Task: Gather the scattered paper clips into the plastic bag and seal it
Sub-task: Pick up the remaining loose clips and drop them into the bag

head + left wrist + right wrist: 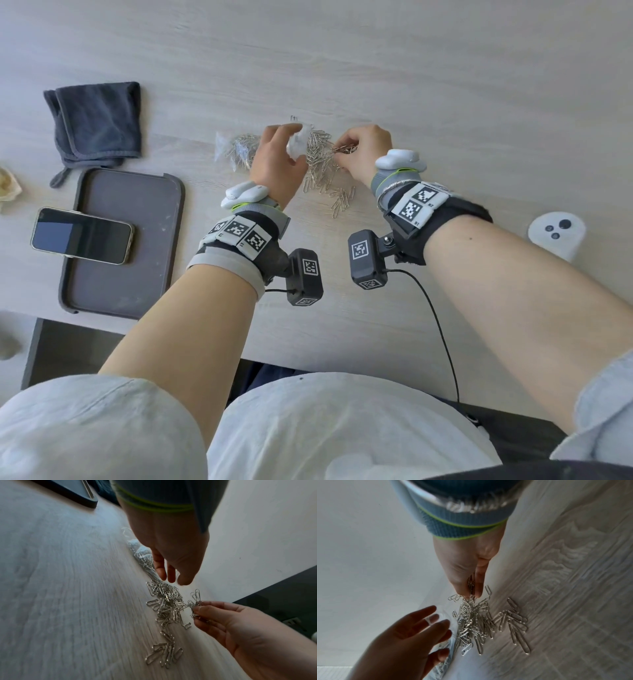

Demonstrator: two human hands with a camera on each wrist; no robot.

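Observation:
A clear plastic bag (234, 149), partly filled with silver clips, lies on the pale wooden table. My left hand (294, 137) holds the bag's crumpled mouth between thumb and fingers. In the right wrist view the bag's rim (428, 620) crosses one finger of the left hand (440, 628). A loose pile of paper clips (322, 171) is spread just right of the bag, between my hands. My right hand (342, 149) pinches a small bunch of clips (195, 601) just above the pile (481, 622). In the left wrist view the bag (142, 555) is half hidden behind my left hand (173, 580).
A folded dark grey cloth (97, 123) lies at the back left. A dark tray (144, 274) near the front left edge carries a phone (80, 234). A white controller (555, 234) sits at the right. The table's front edge runs close under my forearms.

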